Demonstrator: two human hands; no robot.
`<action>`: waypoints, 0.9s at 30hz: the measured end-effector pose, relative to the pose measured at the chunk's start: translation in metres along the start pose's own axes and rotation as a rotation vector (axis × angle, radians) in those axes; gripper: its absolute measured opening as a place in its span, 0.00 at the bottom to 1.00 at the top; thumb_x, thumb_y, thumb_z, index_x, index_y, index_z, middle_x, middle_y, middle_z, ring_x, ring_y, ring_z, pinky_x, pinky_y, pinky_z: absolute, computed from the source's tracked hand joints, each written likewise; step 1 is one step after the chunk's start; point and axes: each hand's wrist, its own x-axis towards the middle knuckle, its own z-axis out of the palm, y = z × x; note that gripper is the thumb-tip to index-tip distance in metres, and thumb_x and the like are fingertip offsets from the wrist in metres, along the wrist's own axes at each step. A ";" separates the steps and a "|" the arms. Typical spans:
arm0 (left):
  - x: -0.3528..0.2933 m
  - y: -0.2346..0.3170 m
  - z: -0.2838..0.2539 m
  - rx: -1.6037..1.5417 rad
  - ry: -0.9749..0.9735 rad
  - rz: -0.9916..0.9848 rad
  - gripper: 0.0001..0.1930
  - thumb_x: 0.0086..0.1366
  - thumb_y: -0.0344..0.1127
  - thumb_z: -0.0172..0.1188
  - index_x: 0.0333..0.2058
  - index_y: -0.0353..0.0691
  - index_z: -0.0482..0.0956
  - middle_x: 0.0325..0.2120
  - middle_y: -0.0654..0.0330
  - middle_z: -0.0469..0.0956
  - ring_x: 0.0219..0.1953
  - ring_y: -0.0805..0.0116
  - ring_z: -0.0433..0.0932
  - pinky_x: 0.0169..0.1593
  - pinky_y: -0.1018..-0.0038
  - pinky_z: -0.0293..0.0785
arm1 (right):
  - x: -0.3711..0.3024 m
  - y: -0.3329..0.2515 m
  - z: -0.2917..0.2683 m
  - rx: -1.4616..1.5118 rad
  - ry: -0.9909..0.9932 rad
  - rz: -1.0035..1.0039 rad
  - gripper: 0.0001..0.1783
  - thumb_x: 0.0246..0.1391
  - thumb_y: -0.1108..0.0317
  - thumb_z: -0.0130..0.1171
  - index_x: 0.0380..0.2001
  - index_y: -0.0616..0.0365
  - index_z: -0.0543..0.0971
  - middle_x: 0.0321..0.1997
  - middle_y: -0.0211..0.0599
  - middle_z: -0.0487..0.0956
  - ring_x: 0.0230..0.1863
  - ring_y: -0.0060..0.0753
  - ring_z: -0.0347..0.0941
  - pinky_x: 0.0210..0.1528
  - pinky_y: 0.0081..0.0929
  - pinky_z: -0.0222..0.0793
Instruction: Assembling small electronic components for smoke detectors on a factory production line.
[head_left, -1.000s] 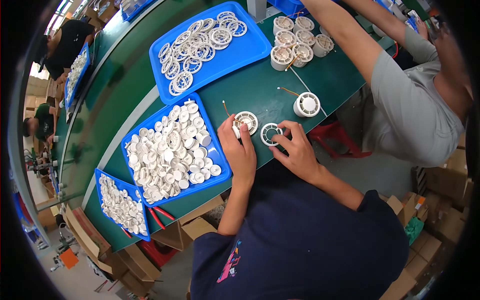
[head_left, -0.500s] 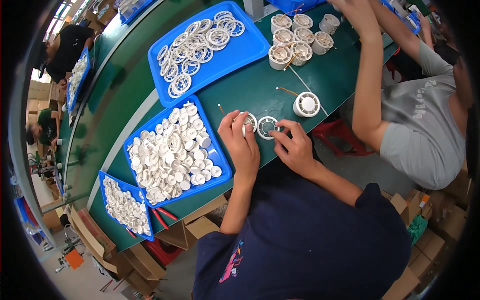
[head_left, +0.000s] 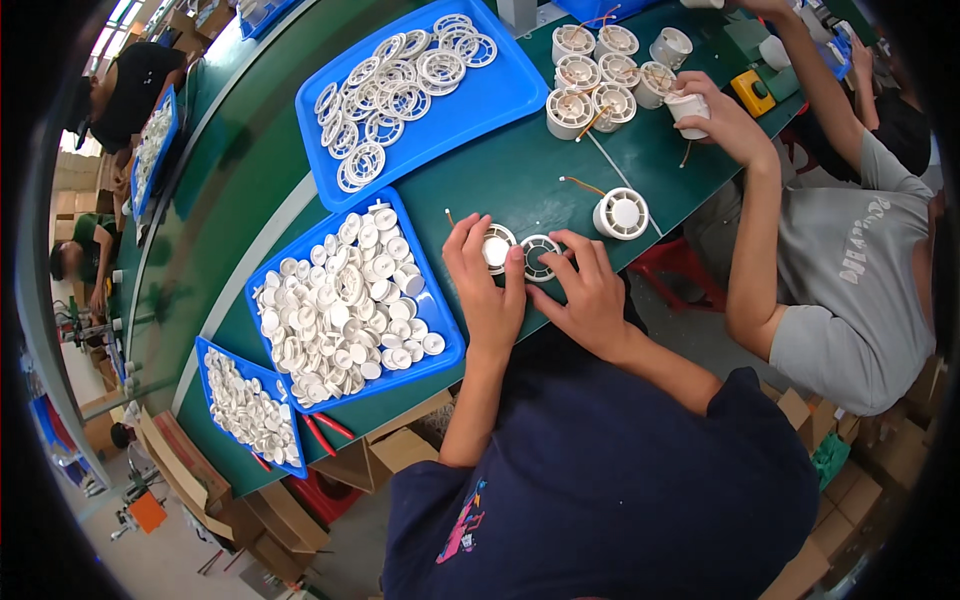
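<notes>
My left hand [head_left: 486,290] is closed around a white round housing [head_left: 497,232], its thumb at the near side. A plain white disc [head_left: 496,251] shows in the middle of that housing. Just to the right, my right hand [head_left: 588,290] grips a white spoked ring [head_left: 540,243] by its right edge with fingers and thumb. The ring lies low over the green table, close beside the housing. Farther right stands a finished-looking white housing [head_left: 621,214] with a capped top and a thin orange wire.
Left of my hands, a blue tray [head_left: 455,345] holds many white caps; a smaller blue tray [head_left: 300,455] has small white parts. Spoked rings fill part of another blue tray [head_left: 470,110]. Red-handled pliers [head_left: 320,436] lie nearby. A co-worker's hand [head_left: 735,125] holds a white housing [head_left: 688,112] by several others.
The white disc in my left hand's housing now shows more fully. My right thumb and fingers have spread somewhat at the ring. The co-worker's hand has come down with a white housing.
</notes>
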 end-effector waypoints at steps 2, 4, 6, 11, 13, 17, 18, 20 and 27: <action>-0.001 -0.005 -0.001 -0.032 -0.023 -0.038 0.22 0.76 0.38 0.60 0.62 0.33 0.73 0.62 0.44 0.70 0.64 0.47 0.70 0.67 0.57 0.66 | 0.000 0.000 0.001 -0.027 -0.015 -0.007 0.19 0.45 0.66 0.77 0.42 0.54 0.82 0.57 0.37 0.77 0.48 0.38 0.77 0.38 0.33 0.78; -0.001 -0.006 -0.002 -0.066 -0.043 -0.076 0.22 0.76 0.38 0.60 0.62 0.33 0.73 0.62 0.44 0.70 0.64 0.48 0.71 0.67 0.57 0.66 | 0.000 0.001 0.001 -0.056 -0.030 -0.016 0.19 0.46 0.65 0.78 0.41 0.53 0.82 0.57 0.37 0.77 0.48 0.38 0.76 0.37 0.33 0.78; -0.001 -0.003 -0.003 -0.070 -0.036 -0.074 0.23 0.72 0.31 0.61 0.63 0.31 0.71 0.64 0.40 0.68 0.64 0.44 0.69 0.66 0.55 0.67 | -0.002 0.004 0.000 -0.016 -0.027 -0.025 0.19 0.46 0.65 0.78 0.41 0.53 0.81 0.57 0.38 0.77 0.49 0.41 0.75 0.40 0.35 0.78; -0.016 0.001 -0.015 -0.009 0.063 0.012 0.25 0.72 0.29 0.58 0.65 0.31 0.67 0.65 0.40 0.67 0.65 0.43 0.68 0.68 0.55 0.65 | -0.006 0.001 -0.015 0.247 -0.039 0.010 0.18 0.48 0.69 0.77 0.40 0.57 0.80 0.58 0.43 0.75 0.52 0.46 0.74 0.52 0.38 0.76; -0.032 0.001 -0.022 0.027 0.080 -0.032 0.29 0.69 0.26 0.61 0.66 0.32 0.65 0.65 0.40 0.66 0.66 0.43 0.67 0.69 0.55 0.65 | -0.005 -0.001 -0.021 0.409 0.000 0.047 0.22 0.50 0.72 0.75 0.47 0.60 0.78 0.61 0.47 0.74 0.57 0.49 0.74 0.60 0.41 0.72; -0.043 0.009 -0.015 0.027 0.041 -0.125 0.40 0.62 0.26 0.70 0.70 0.32 0.60 0.66 0.40 0.63 0.67 0.43 0.65 0.67 0.57 0.67 | 0.020 -0.009 -0.017 0.398 0.027 -0.103 0.31 0.51 0.73 0.74 0.57 0.60 0.75 0.65 0.49 0.74 0.60 0.53 0.73 0.62 0.44 0.71; -0.043 0.008 -0.011 0.044 0.041 -0.146 0.43 0.61 0.27 0.73 0.71 0.32 0.58 0.66 0.39 0.62 0.67 0.42 0.65 0.67 0.57 0.67 | 0.028 -0.012 -0.014 0.399 0.015 -0.120 0.31 0.50 0.73 0.73 0.58 0.60 0.75 0.65 0.48 0.74 0.60 0.54 0.73 0.62 0.44 0.71; -0.034 0.009 -0.005 0.010 0.070 -0.127 0.47 0.60 0.29 0.76 0.72 0.31 0.56 0.64 0.40 0.64 0.65 0.42 0.66 0.67 0.56 0.67 | 0.039 -0.019 -0.008 0.395 0.002 -0.169 0.32 0.49 0.74 0.72 0.59 0.61 0.74 0.64 0.48 0.74 0.62 0.57 0.72 0.62 0.46 0.71; -0.011 -0.001 -0.001 0.006 0.073 -0.126 0.41 0.60 0.34 0.76 0.67 0.32 0.62 0.57 0.41 0.69 0.60 0.41 0.71 0.62 0.55 0.70 | 0.045 -0.024 0.008 0.320 -0.046 -0.214 0.33 0.49 0.74 0.72 0.60 0.61 0.74 0.64 0.47 0.75 0.63 0.56 0.70 0.63 0.47 0.70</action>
